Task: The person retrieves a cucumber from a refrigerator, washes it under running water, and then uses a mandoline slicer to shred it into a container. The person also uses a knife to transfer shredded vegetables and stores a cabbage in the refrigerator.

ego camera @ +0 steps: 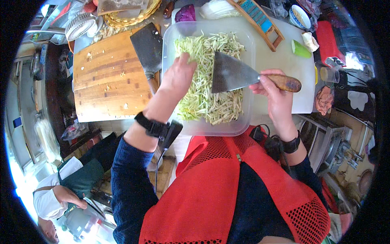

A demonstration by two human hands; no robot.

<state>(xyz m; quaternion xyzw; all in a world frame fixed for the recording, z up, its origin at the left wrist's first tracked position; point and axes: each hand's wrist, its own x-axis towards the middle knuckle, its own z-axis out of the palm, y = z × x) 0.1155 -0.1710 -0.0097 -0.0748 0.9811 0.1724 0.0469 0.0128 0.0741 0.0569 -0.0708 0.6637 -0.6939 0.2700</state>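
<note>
In front of me lies a clear plastic tub (249,122) holding pale green shredded vegetable (204,76). My left hand (179,73) is at the tub's left side, fingers bent down at the shreds; whether it pinches any I cannot tell. A wide metal scraper (233,73) with a wooden handle is in my right hand (275,91), at the right side of the tub. Its blade lies over the shreds, the straight edge facing left. My thumb is at the handle's base, and the other fingers are partly hidden under it.
Left of the tub, a cleaver (146,48) rests on a wooden cutting board (106,82). A white board (283,67) bears a wooden-framed grater (259,18), a cut green vegetable piece (300,49) and cabbage (218,9). Red cabbage (185,13) sits behind. Another person (58,195) is at lower left.
</note>
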